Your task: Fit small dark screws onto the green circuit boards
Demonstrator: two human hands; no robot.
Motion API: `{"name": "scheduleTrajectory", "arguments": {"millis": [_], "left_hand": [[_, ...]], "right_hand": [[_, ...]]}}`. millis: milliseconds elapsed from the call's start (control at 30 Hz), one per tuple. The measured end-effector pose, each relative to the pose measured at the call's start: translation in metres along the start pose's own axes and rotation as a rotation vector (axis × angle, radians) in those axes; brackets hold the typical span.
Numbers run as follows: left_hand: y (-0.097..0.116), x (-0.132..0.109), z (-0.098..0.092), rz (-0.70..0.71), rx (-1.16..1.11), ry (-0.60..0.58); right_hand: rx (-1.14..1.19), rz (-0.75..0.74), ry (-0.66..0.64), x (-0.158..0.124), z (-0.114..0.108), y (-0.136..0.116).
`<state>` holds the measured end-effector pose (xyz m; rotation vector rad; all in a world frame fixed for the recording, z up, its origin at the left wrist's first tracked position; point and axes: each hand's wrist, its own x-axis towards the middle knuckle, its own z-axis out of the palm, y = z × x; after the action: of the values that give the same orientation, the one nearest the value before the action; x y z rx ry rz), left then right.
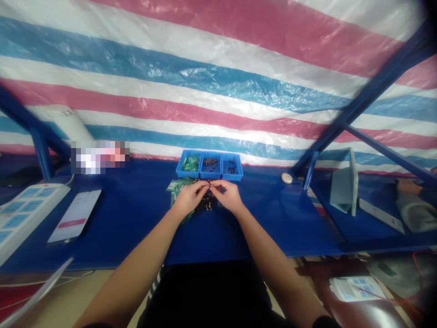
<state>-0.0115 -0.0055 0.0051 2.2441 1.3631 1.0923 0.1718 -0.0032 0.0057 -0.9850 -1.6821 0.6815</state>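
Pinches a small dark part (209,183) at centre of the frame between left hand (189,197) and right hand (228,195), fingers of both narrow and closed on it; too small to identify further. Holds it just above a heap of dark parts (206,202) and green boards (177,187) on the blue bench (136,228), directly below three blue bins (191,176). Notes phone (75,215) and white power strip (23,214) at left of the frame, well apart from the hands.
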Motion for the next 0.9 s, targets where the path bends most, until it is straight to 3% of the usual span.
{"name": "scheduleTrajectory", "arguments": {"millis": [900], "left_hand": [[0.0007, -0.0008, -0.0009, -0.01, 0.013, 0.002]], "right_hand": [[0.007, -0.005, -0.007, -0.0005, 0.0014, 0.0005]]}}
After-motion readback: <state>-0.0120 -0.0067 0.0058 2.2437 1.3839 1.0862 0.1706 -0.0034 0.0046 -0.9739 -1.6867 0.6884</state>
